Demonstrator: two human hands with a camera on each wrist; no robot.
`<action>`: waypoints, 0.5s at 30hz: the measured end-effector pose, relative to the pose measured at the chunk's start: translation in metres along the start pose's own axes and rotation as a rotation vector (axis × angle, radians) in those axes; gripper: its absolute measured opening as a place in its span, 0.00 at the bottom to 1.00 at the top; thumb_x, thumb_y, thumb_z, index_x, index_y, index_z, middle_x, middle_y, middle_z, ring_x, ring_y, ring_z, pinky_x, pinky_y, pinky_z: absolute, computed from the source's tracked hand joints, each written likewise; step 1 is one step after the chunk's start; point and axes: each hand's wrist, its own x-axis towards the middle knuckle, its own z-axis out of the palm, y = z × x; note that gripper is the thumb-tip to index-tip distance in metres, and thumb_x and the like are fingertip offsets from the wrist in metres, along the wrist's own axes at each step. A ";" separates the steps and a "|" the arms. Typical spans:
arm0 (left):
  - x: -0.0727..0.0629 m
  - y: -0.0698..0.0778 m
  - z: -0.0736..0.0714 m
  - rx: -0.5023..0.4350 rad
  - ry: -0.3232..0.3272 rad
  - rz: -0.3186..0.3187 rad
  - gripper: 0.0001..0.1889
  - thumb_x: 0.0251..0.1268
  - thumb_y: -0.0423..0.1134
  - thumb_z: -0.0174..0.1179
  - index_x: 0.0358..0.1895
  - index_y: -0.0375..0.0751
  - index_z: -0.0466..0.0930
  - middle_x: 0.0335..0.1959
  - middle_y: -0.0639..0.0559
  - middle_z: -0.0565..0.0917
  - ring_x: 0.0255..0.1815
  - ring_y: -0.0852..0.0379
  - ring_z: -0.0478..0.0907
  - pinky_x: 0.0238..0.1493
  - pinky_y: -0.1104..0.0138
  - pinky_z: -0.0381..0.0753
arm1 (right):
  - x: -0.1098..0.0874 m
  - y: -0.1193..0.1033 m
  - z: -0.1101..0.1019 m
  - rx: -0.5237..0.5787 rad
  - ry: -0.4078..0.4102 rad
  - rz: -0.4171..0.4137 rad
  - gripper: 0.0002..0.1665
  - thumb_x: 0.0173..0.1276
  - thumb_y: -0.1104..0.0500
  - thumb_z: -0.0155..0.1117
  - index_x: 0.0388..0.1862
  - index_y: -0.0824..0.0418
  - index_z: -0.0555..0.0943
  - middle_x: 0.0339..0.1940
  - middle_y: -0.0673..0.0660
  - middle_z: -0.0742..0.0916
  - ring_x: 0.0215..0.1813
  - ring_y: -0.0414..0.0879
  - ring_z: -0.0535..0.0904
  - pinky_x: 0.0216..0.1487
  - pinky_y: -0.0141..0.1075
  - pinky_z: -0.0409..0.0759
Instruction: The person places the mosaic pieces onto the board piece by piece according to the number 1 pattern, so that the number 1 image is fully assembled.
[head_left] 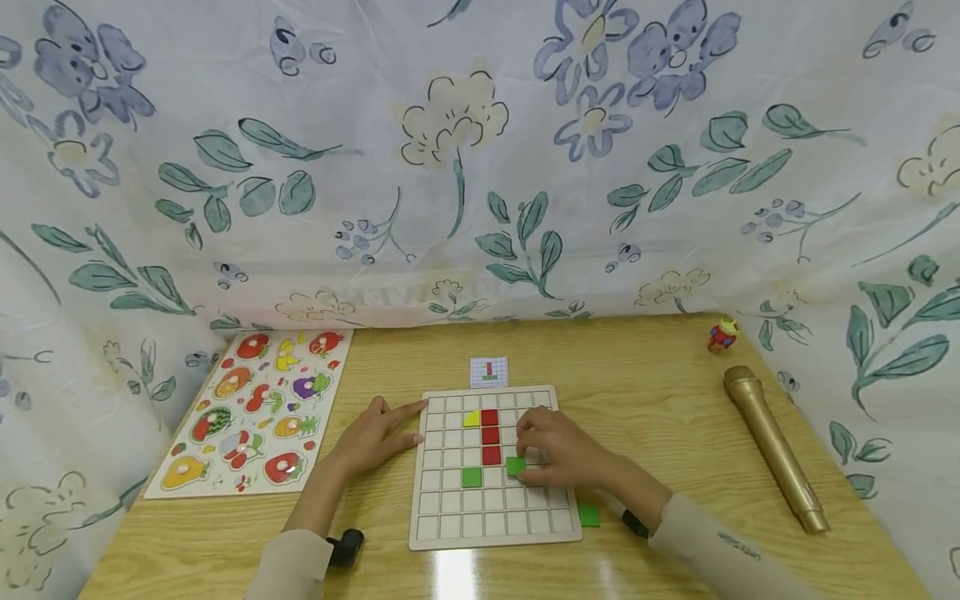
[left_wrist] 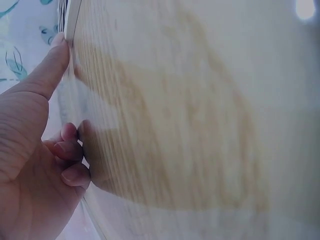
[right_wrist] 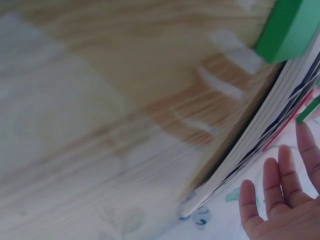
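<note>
A white grid board (head_left: 495, 527) lies on the table. My left hand (head_left: 371, 440) rests at its left edge, index finger and thumb stretched out against the rim; in the left wrist view the other fingers of that hand (left_wrist: 30, 135) are bent against the tabletop. Over the board's right half, my right hand (head_left: 558, 450) pinches a green square tile (head_left: 514, 466), seen edge-on in the right wrist view. Three red tiles (head_left: 491, 436) form a column in the grid, with a yellow rounded-corner tile (head_left: 473, 419) left of the top one. Lower left of them sits another green tile (head_left: 472, 477).
One more green tile (head_left: 589, 515) lies by the board's lower right edge. A small pattern card (head_left: 489, 372) touches the board's far side. Left stands a fruit puzzle board (head_left: 262, 412); right, a gold microphone (head_left: 776, 450) and small red toy (head_left: 723, 335). A floral curtain (head_left: 480, 167) hangs behind.
</note>
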 end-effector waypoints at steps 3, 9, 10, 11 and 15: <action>0.000 0.000 -0.001 -0.002 0.002 -0.002 0.30 0.66 0.57 0.63 0.71 0.62 0.70 0.35 0.50 0.62 0.31 0.56 0.61 0.33 0.64 0.61 | 0.003 -0.005 0.002 0.000 -0.019 0.003 0.12 0.60 0.49 0.75 0.35 0.54 0.84 0.51 0.51 0.79 0.54 0.43 0.71 0.58 0.41 0.71; 0.000 0.000 0.000 -0.002 0.008 0.015 0.30 0.66 0.56 0.63 0.71 0.61 0.71 0.35 0.50 0.62 0.31 0.56 0.61 0.33 0.65 0.62 | 0.007 -0.012 0.008 -0.012 -0.040 -0.003 0.11 0.60 0.50 0.75 0.35 0.54 0.84 0.51 0.48 0.79 0.54 0.42 0.70 0.58 0.40 0.70; -0.001 0.000 -0.001 -0.001 0.008 0.017 0.30 0.66 0.56 0.63 0.71 0.60 0.71 0.35 0.50 0.63 0.31 0.56 0.61 0.33 0.65 0.62 | 0.008 -0.013 0.008 -0.016 -0.041 -0.006 0.11 0.60 0.50 0.74 0.35 0.54 0.84 0.51 0.48 0.79 0.54 0.42 0.70 0.58 0.40 0.70; -0.001 0.000 -0.001 0.000 0.007 0.016 0.30 0.66 0.56 0.63 0.71 0.61 0.71 0.35 0.50 0.63 0.31 0.56 0.61 0.33 0.65 0.62 | 0.008 -0.014 0.009 -0.019 -0.041 -0.012 0.11 0.60 0.49 0.74 0.35 0.54 0.84 0.51 0.48 0.78 0.54 0.42 0.70 0.58 0.39 0.70; -0.001 0.002 -0.002 -0.003 0.004 0.010 0.30 0.66 0.55 0.63 0.71 0.60 0.71 0.35 0.49 0.63 0.31 0.56 0.61 0.33 0.64 0.62 | 0.012 -0.019 0.009 -0.050 -0.040 -0.037 0.12 0.61 0.48 0.73 0.36 0.53 0.85 0.50 0.48 0.78 0.53 0.42 0.70 0.57 0.39 0.70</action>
